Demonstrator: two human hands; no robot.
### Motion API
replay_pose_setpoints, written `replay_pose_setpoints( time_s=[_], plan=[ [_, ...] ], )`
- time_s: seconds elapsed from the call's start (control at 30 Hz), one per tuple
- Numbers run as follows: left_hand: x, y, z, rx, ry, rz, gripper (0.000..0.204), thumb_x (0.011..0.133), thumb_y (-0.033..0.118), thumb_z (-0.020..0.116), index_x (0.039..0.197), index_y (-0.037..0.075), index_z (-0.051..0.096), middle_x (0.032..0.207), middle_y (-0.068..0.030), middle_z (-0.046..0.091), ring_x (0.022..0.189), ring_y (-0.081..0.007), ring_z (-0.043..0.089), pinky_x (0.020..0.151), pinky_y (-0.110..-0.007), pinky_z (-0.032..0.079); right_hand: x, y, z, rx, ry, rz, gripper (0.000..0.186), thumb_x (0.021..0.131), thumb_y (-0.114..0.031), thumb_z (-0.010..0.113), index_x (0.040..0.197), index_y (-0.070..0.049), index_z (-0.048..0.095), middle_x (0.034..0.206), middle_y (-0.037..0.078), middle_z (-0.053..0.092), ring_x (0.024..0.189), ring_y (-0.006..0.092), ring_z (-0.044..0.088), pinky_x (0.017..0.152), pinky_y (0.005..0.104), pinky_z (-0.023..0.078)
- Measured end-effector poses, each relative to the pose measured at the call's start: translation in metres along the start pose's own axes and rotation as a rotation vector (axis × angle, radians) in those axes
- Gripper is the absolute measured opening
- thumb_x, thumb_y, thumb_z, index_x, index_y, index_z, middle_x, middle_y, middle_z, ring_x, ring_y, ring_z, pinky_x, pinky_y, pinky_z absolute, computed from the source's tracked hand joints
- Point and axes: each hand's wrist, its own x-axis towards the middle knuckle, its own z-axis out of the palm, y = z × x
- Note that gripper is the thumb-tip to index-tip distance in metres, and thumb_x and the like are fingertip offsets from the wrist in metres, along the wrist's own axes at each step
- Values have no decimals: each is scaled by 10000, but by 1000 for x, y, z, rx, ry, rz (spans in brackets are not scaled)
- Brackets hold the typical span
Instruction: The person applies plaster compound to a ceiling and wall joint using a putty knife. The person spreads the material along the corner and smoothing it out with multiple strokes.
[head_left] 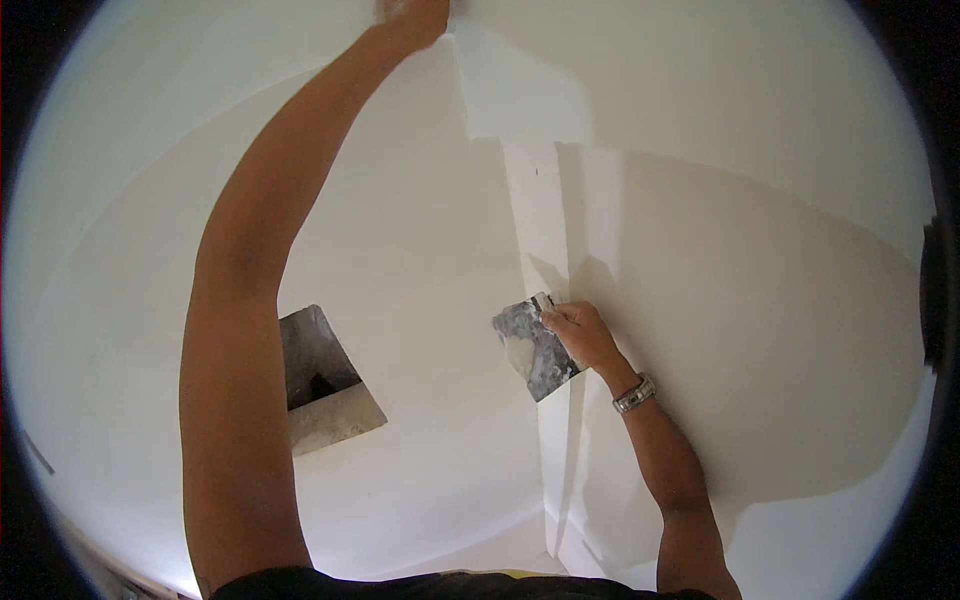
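Observation:
My left arm reaches far up, and my left hand is at the top edge beside the corner where pale surfaces meet. The frame cuts off most of its fingers, so what it holds, if anything, is hidden. Lower down, my right hand is closed on the upper right edge of a flat, squarish filling blade. Grey and dark smears cover the blade, with a lump of whitish filler on its left part. It hangs tilted in front of the corner line. A metal-banded watch circles my right wrist.
A rectangular recess with bare grey sides opens in the left surface, partly behind my left forearm. A whiter, smooth strip runs along the corner between cream wall areas. Dark objects show at the right rim.

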Motion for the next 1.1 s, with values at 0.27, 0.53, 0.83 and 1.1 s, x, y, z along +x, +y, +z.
replay_pose_setpoints(
  time_s=[0.27, 0.53, 0.83, 1.1],
  plan=[
    [-145, 31, -11, -41, 113, 153, 455, 813, -36, 497, 1230, 106, 609, 1432, -83, 411, 1364, -265, 351, 1146, -516, 230, 12, 16, 4, -68, 56, -103, 386, 891, -329, 568, 751, 27, 624, 577, 129, 528, 567, 214, 511, 589, 389, 430],
    [-359, 89, -22, -980, -245, 28, 477, 793, -160, 356, 1109, 45, 648, 1296, -121, 537, 1234, -291, 507, 1054, -393, 423, 8, 45, 12, -39, 95, -249, 276, 889, -281, 614, 943, -24, 697, 800, 139, 667, 713, 238, 620, 731, 335, 502],
    [-397, 115, -9, -1106, -283, -61, 456, 779, -172, 414, 1084, 58, 661, 1324, -108, 520, 1294, -291, 451, 1049, -410, 418, 1, -22, 10, 691, -2, 435, 284, 867, -214, 605, 969, 49, 639, 836, 95, 642, 673, 171, 618, 628, 323, 536],
    [-412, 132, -26, -1040, -230, -176, 434, 782, -163, 453, 1072, 70, 676, 1338, -111, 512, 1328, -311, 413, 1066, -434, 384, 5, -11, 9, 772, -69, 451, 264, 858, -243, 616, 919, 14, 621, 828, 86, 620, 663, 170, 619, 616, 325, 537]
  ],
)
